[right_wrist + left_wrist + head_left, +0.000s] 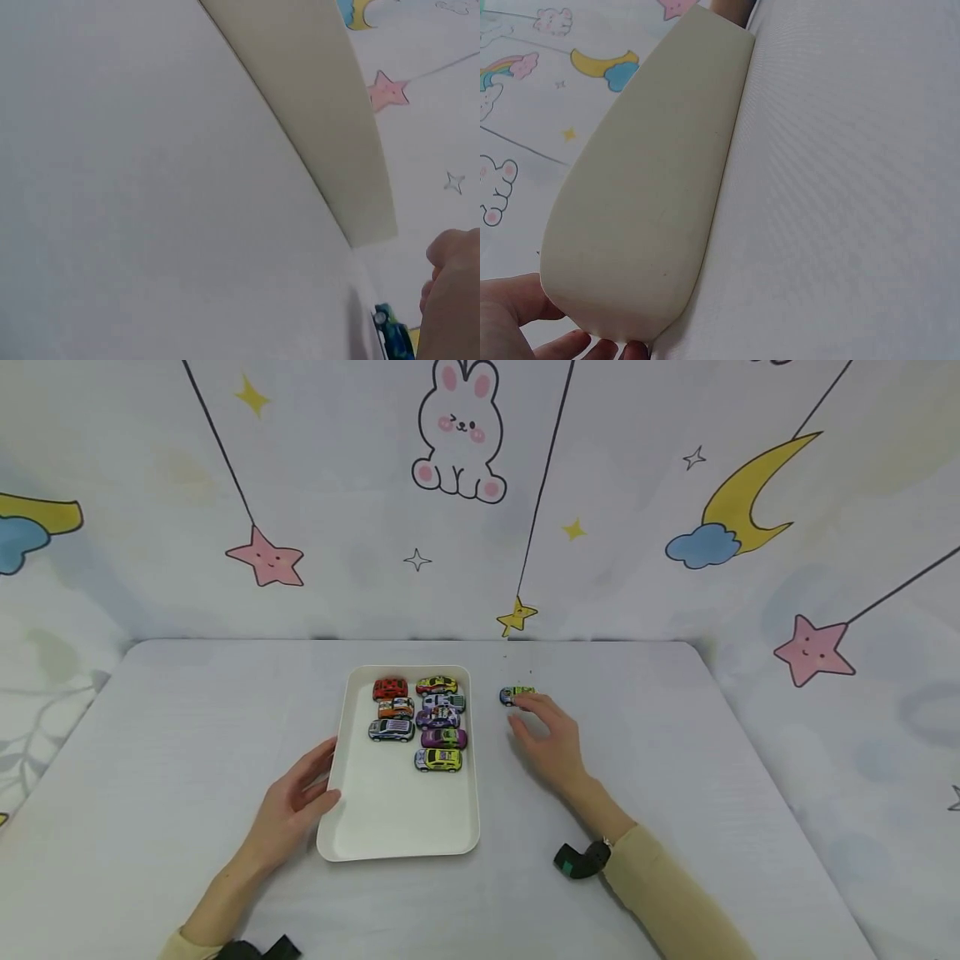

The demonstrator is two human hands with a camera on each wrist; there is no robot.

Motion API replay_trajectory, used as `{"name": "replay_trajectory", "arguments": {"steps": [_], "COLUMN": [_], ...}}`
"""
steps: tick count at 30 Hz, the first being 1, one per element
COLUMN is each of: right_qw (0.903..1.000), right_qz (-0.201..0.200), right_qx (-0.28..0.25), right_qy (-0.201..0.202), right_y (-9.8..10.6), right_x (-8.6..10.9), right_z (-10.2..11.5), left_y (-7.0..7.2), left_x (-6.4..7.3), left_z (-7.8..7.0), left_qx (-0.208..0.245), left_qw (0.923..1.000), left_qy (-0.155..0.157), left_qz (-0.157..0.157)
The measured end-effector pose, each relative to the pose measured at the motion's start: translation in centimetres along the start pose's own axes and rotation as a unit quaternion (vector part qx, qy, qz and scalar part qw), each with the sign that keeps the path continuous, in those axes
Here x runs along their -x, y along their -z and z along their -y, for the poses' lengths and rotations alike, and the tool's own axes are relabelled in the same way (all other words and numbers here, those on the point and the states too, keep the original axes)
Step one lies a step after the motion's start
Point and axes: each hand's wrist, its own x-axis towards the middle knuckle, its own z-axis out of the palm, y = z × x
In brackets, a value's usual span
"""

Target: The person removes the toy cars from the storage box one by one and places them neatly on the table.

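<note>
Right hand (pixel 551 739): thumb and index finger apart, no pinch visible, at the loose toy car (pixel 507 697). Index tip sits over or against the car's right end; contact can't be confirmed. Left hand (pixel 288 802) pinches the left wall of the white tray (pixel 397 818), thumb at the rim, other fingers outside.

Loose car is on the surface (pixel 660 735), off the tray's upper right, near the far edge. Best approach, probably: thumb to the near side, index to the far side, squeeze lightly, lift straight up; pushing away risks nudging it toward that edge. Left grip should stay light so the tray doesn't tip.

Tray's raised right wall needs clearing. Inside, the eight cars (pixel 438 760) crowd the upper half, three left, five right; lower half is bare, easiest room. Surface right of the hand is open; patterned backdrop (pixel 337 460) stands behind the far edge.
</note>
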Motion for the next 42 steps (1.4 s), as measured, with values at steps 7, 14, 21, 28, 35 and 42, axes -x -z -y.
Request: {"name": "replay_trajectory", "arguments": {"steps": [7, 14, 21, 28, 35, 42], "right_qw": [0.9983, 0.9926, 0.9809, 0.9587, 0.9498, 0.9362], "right_qz": [0.050, 0.076, 0.178, 0.257, 0.280, 0.312], "right_qx": [-0.011, -0.050, -0.008, 0.111, 0.134, 0.158], "right_qy": [0.026, 0.080, 0.077, 0.049, 0.039, 0.038], "right_y": [-1.6, -2.7, -3.6, -4.0, -4.0, -4.1], "right_x": [1.1, 1.6, 1.0, 0.3, 0.1, -0.1], "right_z": [2.6, 5.0, 7.1, 9.0, 9.6, 9.8], "left_y": [0.0, 0.1, 0.2, 0.0, 0.0, -0.1], "left_x": [0.0, 0.1, 0.1, 0.1, 0.1, 0.1], "left_z": [-0.2, -0.3, -0.3, 0.0, -0.2, -0.1], "left_qx": [-0.002, 0.003, 0.005, 0.011, 0.016, 0.004], "left_qw": [1.0000, 1.0000, 1.0000, 0.9999, 0.9998, 1.0000], "left_qy": [0.000, -0.002, -0.005, -0.010, -0.011, -0.003], "left_qz": [0.000, 0.002, 0.002, 0.005, 0.003, -0.002]}}
